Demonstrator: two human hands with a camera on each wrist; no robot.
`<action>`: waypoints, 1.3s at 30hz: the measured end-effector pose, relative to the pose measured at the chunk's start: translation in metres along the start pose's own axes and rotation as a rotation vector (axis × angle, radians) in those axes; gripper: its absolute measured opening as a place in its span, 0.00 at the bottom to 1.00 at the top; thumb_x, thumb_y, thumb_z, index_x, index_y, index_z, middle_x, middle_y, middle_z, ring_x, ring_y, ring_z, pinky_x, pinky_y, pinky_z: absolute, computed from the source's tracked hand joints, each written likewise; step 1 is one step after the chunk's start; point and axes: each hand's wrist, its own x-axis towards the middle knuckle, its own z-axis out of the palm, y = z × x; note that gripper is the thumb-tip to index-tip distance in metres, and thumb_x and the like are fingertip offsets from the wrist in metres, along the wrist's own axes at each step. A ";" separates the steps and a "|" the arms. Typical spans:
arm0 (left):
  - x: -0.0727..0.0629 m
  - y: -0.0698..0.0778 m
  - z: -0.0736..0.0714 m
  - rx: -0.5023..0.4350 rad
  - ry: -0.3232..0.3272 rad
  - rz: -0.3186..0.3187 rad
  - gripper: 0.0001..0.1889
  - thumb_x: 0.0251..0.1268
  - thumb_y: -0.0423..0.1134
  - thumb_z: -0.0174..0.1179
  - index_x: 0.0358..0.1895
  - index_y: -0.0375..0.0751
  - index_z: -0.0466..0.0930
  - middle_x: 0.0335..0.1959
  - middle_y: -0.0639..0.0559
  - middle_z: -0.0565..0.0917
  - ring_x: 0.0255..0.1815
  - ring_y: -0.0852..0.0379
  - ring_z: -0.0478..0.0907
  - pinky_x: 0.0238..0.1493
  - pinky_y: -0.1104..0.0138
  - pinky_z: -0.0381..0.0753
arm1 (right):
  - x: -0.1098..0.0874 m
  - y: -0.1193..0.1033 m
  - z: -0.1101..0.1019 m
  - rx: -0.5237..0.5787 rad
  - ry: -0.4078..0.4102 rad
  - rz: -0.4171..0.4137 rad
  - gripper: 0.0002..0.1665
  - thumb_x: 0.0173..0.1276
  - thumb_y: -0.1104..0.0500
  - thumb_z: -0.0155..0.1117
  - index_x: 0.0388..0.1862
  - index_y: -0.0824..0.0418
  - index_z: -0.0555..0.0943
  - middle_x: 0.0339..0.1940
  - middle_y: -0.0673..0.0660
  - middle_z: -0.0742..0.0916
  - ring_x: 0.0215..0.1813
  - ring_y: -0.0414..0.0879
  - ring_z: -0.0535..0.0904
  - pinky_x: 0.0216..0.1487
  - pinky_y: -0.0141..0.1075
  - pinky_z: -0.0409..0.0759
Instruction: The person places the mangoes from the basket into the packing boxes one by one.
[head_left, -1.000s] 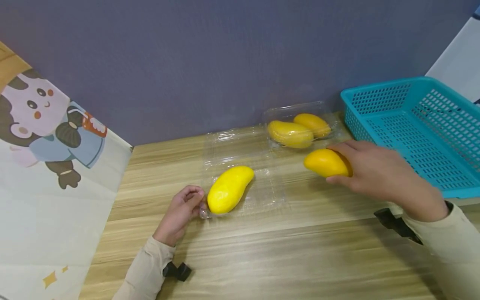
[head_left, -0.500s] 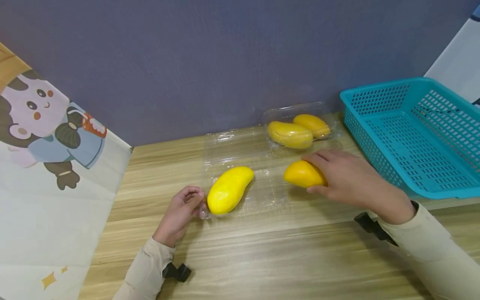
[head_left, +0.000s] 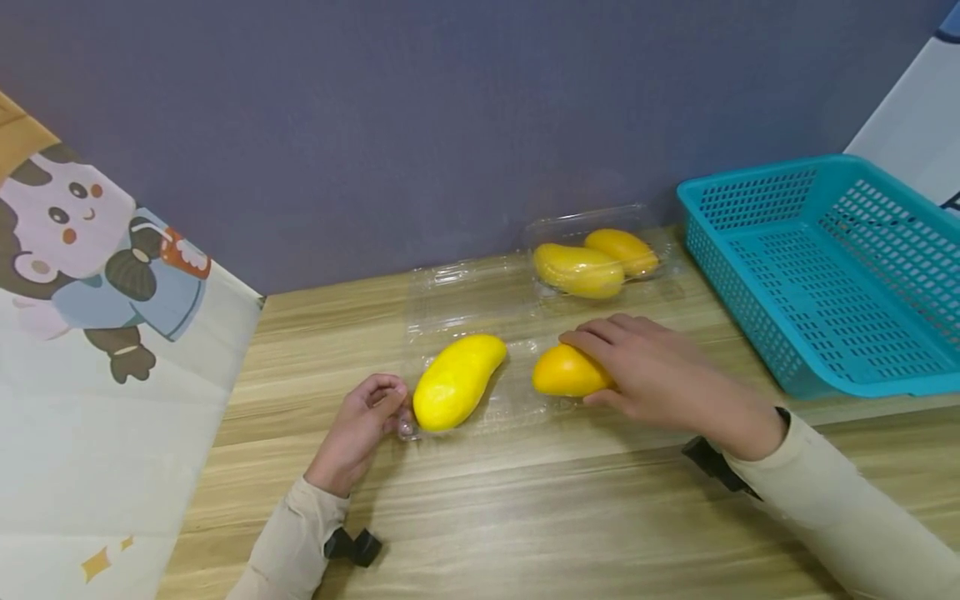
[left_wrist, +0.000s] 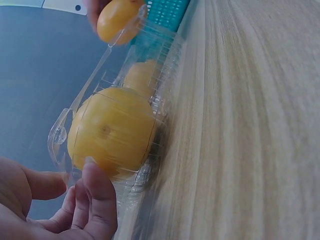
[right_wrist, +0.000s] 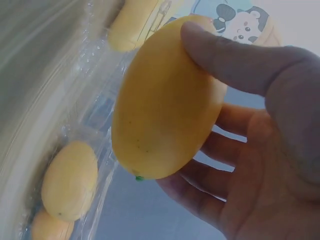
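A clear plastic clamshell box (head_left: 517, 403) lies with its lid folded back on the table, a yellow mango (head_left: 459, 382) in its left half. My left hand (head_left: 365, 425) pinches the box's near left corner; the left wrist view has the thumb and fingers (left_wrist: 98, 200) at the rim beside the mango's rounded end. In my right hand (head_left: 648, 371) is a second, more orange mango (head_left: 567, 372), held over the right part of the box. The right wrist view shows this mango (right_wrist: 167, 100) between thumb and fingers, a small green stem tip at its lower end.
Behind, against the dark wall (head_left: 420, 133), a closed clear box holds two mangoes (head_left: 579, 271). A turquoise perforated basket (head_left: 780, 367) stands at the right. On the left is a white panel (head_left: 112, 450) with a cartoon print.
My right hand has carried its mango leftward and nearer, from beside the basket to over the open box. The left hand has stayed at the box's corner.
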 end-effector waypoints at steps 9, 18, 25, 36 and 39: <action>-0.001 -0.001 -0.001 0.005 0.004 -0.008 0.14 0.78 0.35 0.48 0.58 0.30 0.67 0.39 0.50 0.76 0.35 0.57 0.77 0.36 0.71 0.81 | 0.003 -0.001 0.003 0.096 0.007 -0.073 0.47 0.55 0.49 0.78 0.72 0.56 0.69 0.67 0.56 0.79 0.67 0.56 0.74 0.66 0.54 0.74; -0.002 0.001 0.000 0.010 0.005 0.003 0.13 0.78 0.35 0.48 0.57 0.30 0.67 0.39 0.50 0.76 0.36 0.57 0.76 0.36 0.71 0.80 | 0.000 -0.001 0.004 0.094 0.025 -0.129 0.48 0.56 0.57 0.78 0.74 0.60 0.66 0.68 0.58 0.78 0.68 0.56 0.73 0.67 0.54 0.74; -0.002 0.001 -0.001 0.019 0.010 0.008 0.13 0.78 0.35 0.49 0.56 0.30 0.67 0.38 0.51 0.76 0.36 0.58 0.76 0.37 0.71 0.80 | 0.006 -0.005 0.004 0.082 0.026 -0.142 0.46 0.55 0.58 0.78 0.72 0.56 0.68 0.68 0.55 0.78 0.68 0.54 0.73 0.68 0.53 0.73; -0.004 0.002 -0.002 0.044 0.012 -0.005 0.10 0.77 0.37 0.49 0.51 0.33 0.70 0.35 0.54 0.79 0.34 0.58 0.76 0.35 0.70 0.76 | 0.022 -0.021 0.008 0.092 -0.011 -0.211 0.47 0.55 0.57 0.79 0.73 0.53 0.68 0.68 0.53 0.77 0.69 0.53 0.72 0.71 0.53 0.70; -0.004 0.002 -0.002 0.047 0.015 -0.015 0.09 0.77 0.38 0.50 0.49 0.35 0.71 0.34 0.55 0.80 0.34 0.58 0.77 0.36 0.70 0.75 | 0.026 -0.025 0.009 0.077 -0.046 -0.225 0.47 0.57 0.59 0.78 0.74 0.53 0.67 0.69 0.53 0.77 0.70 0.54 0.71 0.73 0.53 0.68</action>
